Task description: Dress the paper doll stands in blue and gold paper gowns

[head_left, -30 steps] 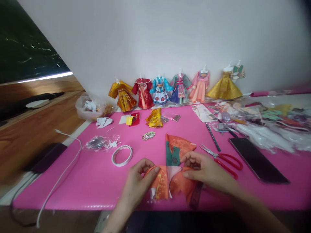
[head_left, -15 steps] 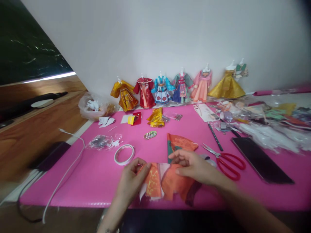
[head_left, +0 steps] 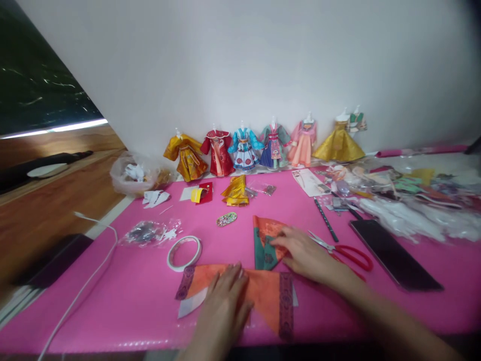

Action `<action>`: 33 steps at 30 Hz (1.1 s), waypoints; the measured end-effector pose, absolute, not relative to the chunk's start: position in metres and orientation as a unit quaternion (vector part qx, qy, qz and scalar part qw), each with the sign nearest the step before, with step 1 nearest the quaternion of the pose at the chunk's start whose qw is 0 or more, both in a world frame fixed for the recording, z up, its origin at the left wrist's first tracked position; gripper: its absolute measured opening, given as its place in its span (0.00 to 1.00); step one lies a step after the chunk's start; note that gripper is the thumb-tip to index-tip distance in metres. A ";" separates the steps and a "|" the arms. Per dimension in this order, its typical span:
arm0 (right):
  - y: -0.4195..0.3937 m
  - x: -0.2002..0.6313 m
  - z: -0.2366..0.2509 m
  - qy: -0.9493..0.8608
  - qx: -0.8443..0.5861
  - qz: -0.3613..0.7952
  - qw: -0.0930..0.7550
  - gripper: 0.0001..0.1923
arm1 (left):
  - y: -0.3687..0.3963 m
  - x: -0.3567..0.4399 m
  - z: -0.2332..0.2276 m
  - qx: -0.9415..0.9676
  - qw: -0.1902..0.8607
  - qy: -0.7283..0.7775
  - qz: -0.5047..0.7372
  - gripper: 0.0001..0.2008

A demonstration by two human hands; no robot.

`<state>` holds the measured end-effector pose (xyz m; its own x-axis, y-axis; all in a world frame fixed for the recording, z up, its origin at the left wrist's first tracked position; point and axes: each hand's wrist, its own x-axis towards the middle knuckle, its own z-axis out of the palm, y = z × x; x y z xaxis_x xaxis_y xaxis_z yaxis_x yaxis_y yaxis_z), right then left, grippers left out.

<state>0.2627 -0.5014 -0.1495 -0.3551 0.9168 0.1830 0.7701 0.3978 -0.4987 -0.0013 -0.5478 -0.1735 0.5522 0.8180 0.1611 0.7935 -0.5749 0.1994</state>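
A small orange garment piece with dark purple patterned bands lies spread near the table's front edge, white material showing from under it. On it rests my left hand, open, the fingers stretched flat across its middle. Just behind lies a folded orange and green cloth piece. My right hand is over that cloth's right side, its bent fingers apart and their tips at the fabric. Close to my right wrist are red-handled scissors, partly covered by the forearm. A roll of white tape lies left of the garment.
Several dressed doll forms line the wall. A phone, a dark pen and bagged fabrics are at the right. A white cable, a plastic bag and a gold cloth piece are farther left.
The orange garment, held up between both hands before, now lies spread on the table. My left hand has flattened onto it. My right hand has let go and moved back to the orange and green cloth.
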 end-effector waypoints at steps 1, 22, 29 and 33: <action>-0.499 0.259 -0.151 -0.806 -0.510 0.185 0.236 0.14 | -0.549 -0.001 -0.175 0.882 0.049 0.455 0.109 0.22; -0.505 0.227 -0.103 -0.598 -0.501 0.359 0.512 0.08 | -0.542 0.035 -0.111 0.573 0.502 0.444 0.471 0.10; -0.563 0.204 -0.122 -0.843 -0.396 0.053 0.360 0.14 | -0.548 0.049 -0.124 0.334 0.690 0.365 0.527 0.19; -0.576 0.209 -0.125 -0.827 -0.374 0.134 0.398 0.09 | -0.546 0.048 -0.124 0.287 0.708 0.373 0.526 0.16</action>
